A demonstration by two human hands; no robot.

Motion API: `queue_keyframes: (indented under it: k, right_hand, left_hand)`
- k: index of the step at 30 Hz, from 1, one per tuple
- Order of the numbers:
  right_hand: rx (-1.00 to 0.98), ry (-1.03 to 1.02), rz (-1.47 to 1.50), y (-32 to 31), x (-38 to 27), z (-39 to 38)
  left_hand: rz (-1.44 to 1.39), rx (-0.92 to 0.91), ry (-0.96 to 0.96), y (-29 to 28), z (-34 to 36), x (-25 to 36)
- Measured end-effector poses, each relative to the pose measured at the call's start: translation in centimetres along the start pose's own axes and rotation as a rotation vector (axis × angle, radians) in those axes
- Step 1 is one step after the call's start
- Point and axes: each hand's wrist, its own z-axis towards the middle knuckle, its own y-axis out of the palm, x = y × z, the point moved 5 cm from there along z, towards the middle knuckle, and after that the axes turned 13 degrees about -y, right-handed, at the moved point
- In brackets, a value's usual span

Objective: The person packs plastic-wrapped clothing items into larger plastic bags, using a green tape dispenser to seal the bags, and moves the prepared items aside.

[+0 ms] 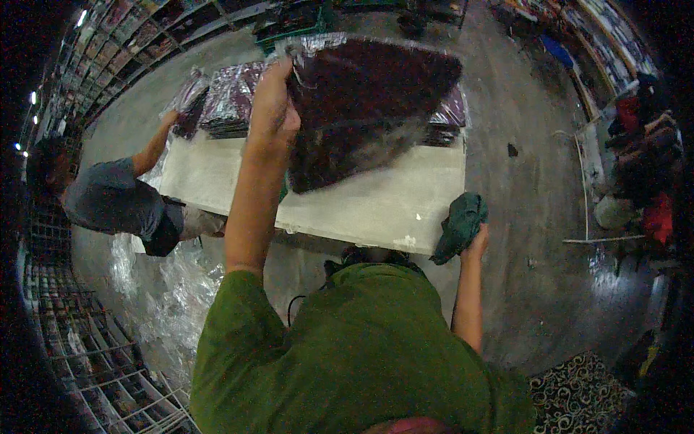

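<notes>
My left hand [275,101] is raised over the table and closed on the edge of a dark maroon folded garment in a clear plastic bag [372,98]. The bag hangs tilted and is slightly blurred. Low at the right, by the table's near right corner, my right hand [475,242] grips a crumpled dark green cloth [463,219]. Beneath both stands a table with a pale top [347,210]. At its far side lie stacks of similar bagged maroon garments [230,98], partly hidden behind the raised bag.
A co-worker in a grey shirt [116,195] bends at the table's left end, reaching to a bagged garment. Loose clear plastic [181,296] litters the floor at left. Wire racks [94,340] line the left side. A green crate [293,29] stands beyond the table; clothes hang at right.
</notes>
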Motion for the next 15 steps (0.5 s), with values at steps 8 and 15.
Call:
queue_keyframes:
  k: [8,15]
  right_hand:
    - [0.018,0.183,0.223,-3.5,-1.0,3.6]
    - [-0.317,-0.242,-0.819,4.4,-1.5,-1.2]
  left_hand:
    - [-0.263,0.358,-0.601,-12.6,5.7,-29.5]
    - [1.343,0.812,0.231,-24.3,-1.0,-34.9]
